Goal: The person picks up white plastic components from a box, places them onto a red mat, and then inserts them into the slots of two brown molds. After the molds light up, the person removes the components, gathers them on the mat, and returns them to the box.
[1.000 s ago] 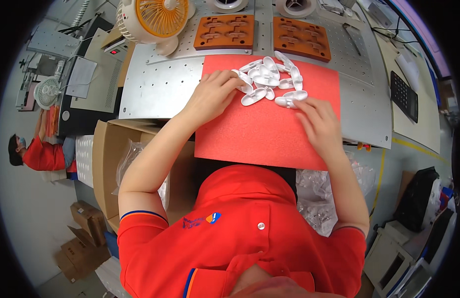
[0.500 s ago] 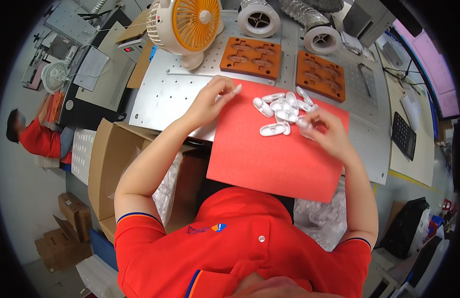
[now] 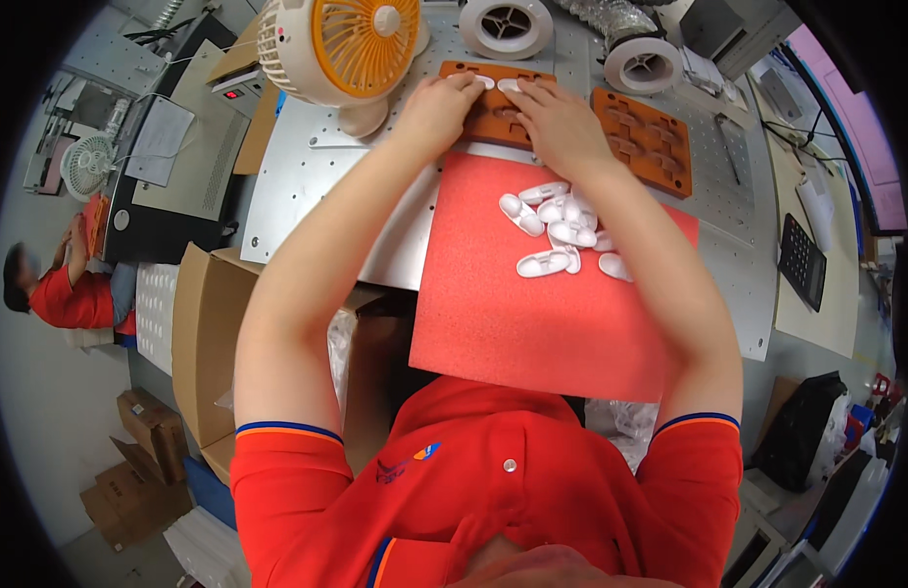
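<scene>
Both hands are at the orange-brown fixture block (image 3: 489,129) with shaped recesses on the metal worktop. My left hand (image 3: 442,110) has its fingertips closed on a small white oval plastic part (image 3: 484,82) at the block's far side. Just right of it, my right hand (image 3: 564,125) reaches over the block, its fingertips on another white oval part (image 3: 510,85). How deep either part sits in its recess is hard to tell. Nearer me, a pile of similar white parts (image 3: 572,233) lies on a red foam mat (image 3: 513,323), partly hidden by my right forearm.
A second orange-brown block (image 3: 660,147) lies to the right. A cream and orange fan (image 3: 370,49) stands back left, with two round duct ends (image 3: 642,67) behind the blocks. A calculator (image 3: 802,260) is far right. An open cardboard box (image 3: 204,343) sits left; a person in red works beyond.
Both hands have moved away from me, from over the mat to the left block, carrying white parts. My right hand has left the pile and crossed leftward.
</scene>
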Demonstrator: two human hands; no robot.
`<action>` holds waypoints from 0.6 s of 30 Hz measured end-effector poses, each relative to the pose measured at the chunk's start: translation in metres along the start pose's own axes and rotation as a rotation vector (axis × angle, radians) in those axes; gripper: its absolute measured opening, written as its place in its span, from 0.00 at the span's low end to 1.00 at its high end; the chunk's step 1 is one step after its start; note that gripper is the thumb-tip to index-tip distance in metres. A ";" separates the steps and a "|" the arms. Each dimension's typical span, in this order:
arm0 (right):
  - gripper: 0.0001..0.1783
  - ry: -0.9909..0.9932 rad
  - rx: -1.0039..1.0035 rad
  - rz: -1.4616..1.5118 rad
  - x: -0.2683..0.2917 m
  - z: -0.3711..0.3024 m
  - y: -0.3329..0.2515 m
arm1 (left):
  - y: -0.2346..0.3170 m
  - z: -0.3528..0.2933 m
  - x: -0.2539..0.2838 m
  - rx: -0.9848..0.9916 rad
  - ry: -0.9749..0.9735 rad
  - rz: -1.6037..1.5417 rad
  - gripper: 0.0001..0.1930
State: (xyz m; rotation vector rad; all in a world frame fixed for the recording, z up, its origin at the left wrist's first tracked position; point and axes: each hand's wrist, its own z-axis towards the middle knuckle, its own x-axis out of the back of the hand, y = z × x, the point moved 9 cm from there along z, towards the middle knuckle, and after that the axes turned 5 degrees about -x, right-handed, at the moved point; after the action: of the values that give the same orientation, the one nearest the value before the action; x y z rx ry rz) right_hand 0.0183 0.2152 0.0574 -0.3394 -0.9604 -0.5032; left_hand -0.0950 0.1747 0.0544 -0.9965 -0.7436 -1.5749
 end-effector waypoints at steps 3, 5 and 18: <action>0.17 0.151 0.082 0.192 0.057 -0.016 -0.009 | 0.006 -0.015 0.022 -0.086 0.180 -0.030 0.21; 0.17 -0.185 0.063 0.589 0.078 -0.042 -0.003 | 0.043 -0.017 0.034 -0.003 0.024 -0.560 0.14; 0.09 -0.420 -0.149 0.664 0.091 -0.115 0.014 | 0.090 -0.063 0.026 0.016 -0.464 -0.832 0.10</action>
State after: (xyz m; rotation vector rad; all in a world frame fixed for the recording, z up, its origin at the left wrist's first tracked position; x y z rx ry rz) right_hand 0.1482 0.1473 0.0714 -0.8850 -1.1411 0.1153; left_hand -0.0229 0.0883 0.0452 -1.1243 -1.6428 -2.0368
